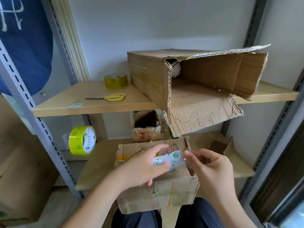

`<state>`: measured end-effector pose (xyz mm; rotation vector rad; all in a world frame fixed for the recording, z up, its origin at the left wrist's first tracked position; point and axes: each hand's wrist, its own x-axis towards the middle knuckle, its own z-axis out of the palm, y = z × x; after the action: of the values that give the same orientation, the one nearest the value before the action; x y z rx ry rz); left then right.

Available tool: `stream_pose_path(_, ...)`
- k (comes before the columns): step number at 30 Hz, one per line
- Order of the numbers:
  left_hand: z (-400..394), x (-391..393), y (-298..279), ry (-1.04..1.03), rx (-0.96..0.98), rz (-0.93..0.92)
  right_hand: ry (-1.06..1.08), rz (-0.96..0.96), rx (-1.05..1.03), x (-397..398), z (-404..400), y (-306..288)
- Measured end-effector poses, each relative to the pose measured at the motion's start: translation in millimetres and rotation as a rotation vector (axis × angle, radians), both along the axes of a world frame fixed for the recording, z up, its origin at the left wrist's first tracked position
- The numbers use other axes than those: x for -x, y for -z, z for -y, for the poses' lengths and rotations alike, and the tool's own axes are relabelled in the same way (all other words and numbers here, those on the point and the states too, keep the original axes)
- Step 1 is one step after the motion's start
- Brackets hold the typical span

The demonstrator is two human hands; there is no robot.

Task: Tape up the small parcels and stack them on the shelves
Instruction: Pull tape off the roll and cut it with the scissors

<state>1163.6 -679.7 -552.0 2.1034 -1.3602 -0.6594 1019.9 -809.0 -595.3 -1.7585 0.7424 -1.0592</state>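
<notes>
A worn small cardboard parcel (pixel 166 193) lies at the front of the lower shelf (pixel 98 168), over my lap. My left hand (pixel 139 168) grips a roll of tape (pixel 169 159) with a white, green-printed core, held just above the parcel's top. My right hand (pixel 210 168) is beside it on the right, thumb and forefinger pinching at the roll's edge, where the tape end seems to be. The tape strip itself is too clear to make out.
On the upper shelf (pixel 65 106) lie a yellow-green tape roll (pixel 115 80), yellow scissors (pixel 113 97) and a big torn open box (pixel 205 79) jutting over the edge. A second tape roll (pixel 82 140) and a small open box (pixel 146 127) are at lower-shelf level. Metal uprights (pixel 41 129) flank both sides.
</notes>
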Motion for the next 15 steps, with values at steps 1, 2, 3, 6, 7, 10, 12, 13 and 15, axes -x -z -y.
stream_pose_path(1,1,0,0,0.015,0.009,0.034,-0.013,0.013,-0.053,1,1,0)
stream_pose_path(2,1,0,0,0.028,0.016,0.065,-0.037,0.037,-0.122,2,3,0)
stream_pose_path(3,1,2,0,0.044,0.024,0.082,-0.07,0.059,-0.187,2,5,-1)
stream_pose_path(6,-3,2,4,0.073,0.053,0.057,-0.169,0.034,-0.219,4,8,-2)
stream_pose_path(7,-5,1,5,0.071,0.06,0.042,-0.194,0.038,-0.222,4,8,-1)
stream_pose_path(10,-11,-2,6,0.056,0.111,-0.027,-0.248,0.098,-0.3,2,5,1)
stream_pose_path(12,-16,0,5,0.041,0.122,-0.022,-0.255,0.109,-0.323,1,1,0)
stream_pose_path(13,-18,1,5,0.035,0.116,-0.015,-0.254,0.1,-0.318,0,0,-1)
stream_pose_path(15,-23,2,5,0.033,0.103,-0.039,-0.243,0.054,-0.268,-1,-3,-1)
